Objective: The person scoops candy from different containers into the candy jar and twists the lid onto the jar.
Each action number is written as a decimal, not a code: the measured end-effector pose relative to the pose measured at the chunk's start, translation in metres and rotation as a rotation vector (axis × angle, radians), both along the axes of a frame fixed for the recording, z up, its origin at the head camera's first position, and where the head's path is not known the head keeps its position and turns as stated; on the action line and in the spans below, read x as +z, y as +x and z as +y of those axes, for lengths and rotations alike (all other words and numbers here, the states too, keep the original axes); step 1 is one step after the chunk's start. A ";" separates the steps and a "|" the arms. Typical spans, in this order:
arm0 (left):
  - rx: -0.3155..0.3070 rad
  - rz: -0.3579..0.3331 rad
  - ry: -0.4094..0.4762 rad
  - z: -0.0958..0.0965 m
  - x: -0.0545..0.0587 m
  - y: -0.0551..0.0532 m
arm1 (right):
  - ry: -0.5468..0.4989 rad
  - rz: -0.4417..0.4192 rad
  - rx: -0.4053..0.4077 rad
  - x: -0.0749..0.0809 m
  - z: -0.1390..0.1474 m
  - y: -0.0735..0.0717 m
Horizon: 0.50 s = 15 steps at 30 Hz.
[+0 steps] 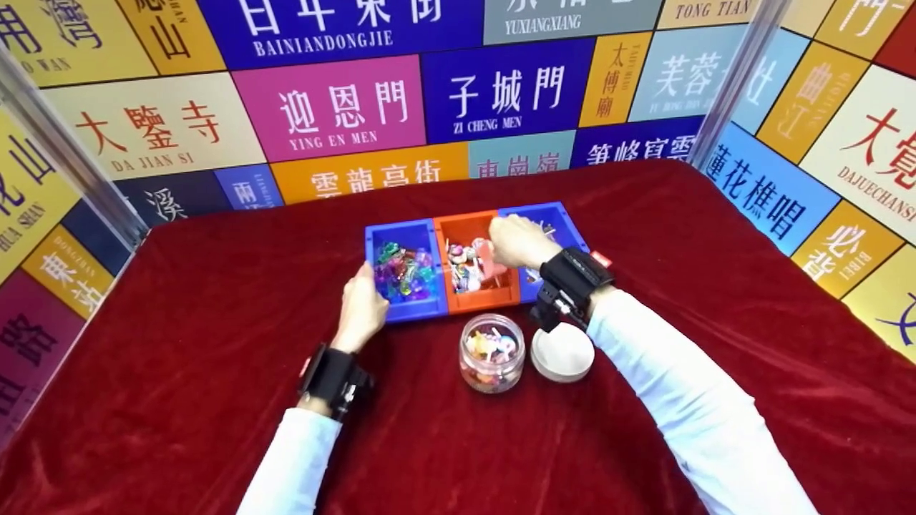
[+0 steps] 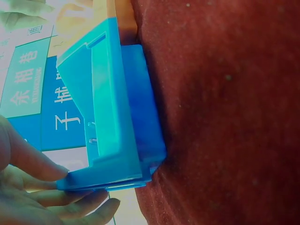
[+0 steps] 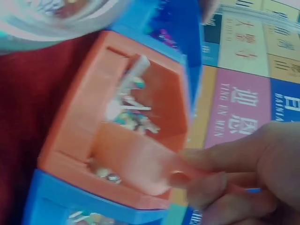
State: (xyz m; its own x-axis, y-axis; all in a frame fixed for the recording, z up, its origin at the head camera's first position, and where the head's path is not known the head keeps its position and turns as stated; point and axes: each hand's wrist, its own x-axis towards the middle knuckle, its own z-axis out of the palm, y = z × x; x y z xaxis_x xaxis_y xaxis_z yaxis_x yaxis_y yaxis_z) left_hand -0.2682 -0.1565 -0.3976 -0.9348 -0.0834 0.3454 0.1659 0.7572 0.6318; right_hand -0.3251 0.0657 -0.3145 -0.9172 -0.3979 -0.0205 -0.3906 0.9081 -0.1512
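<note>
My left hand [image 1: 363, 309] pinches the outer rim of the left blue bin [image 2: 117, 161], thumb on top and fingers underneath. Clear, coloured gem-like pieces [image 1: 406, 273] lie inside that bin. In my right hand [image 1: 522, 242] is a pink translucent scoop [image 3: 145, 161], gripped by its handle between thumb and fingers. The scoop's bowl is down inside the middle orange bin [image 1: 483, 303], among small white and multicoloured pieces [image 3: 133, 117] that look like little lollipops. Part of the right blue bin [image 1: 565, 214] is hidden behind my right hand and wrist.
In front of the bins stands a clear open jar [image 1: 492, 375] with similar small pieces inside. A white round lid [image 1: 563, 352] lies to its right, close under my right forearm. Dark red cloth [image 1: 215, 343] covers the table, and printed panels [image 1: 329, 107] rise behind it.
</note>
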 end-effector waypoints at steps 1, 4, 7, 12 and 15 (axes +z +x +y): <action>0.000 -0.005 0.000 0.000 0.000 0.000 | -0.018 0.009 0.003 -0.003 0.001 -0.001; -0.003 -0.021 -0.002 0.000 0.001 0.001 | -0.059 0.000 -0.011 -0.009 0.002 -0.003; -0.005 -0.031 0.000 0.001 0.001 0.002 | -0.089 -0.040 -0.040 -0.013 0.004 -0.006; 0.001 -0.047 0.012 0.000 0.003 0.003 | -0.185 -0.097 -0.074 -0.019 0.006 -0.009; -0.001 -0.050 0.013 -0.001 0.005 0.002 | -0.229 -0.085 -0.085 -0.023 0.006 -0.008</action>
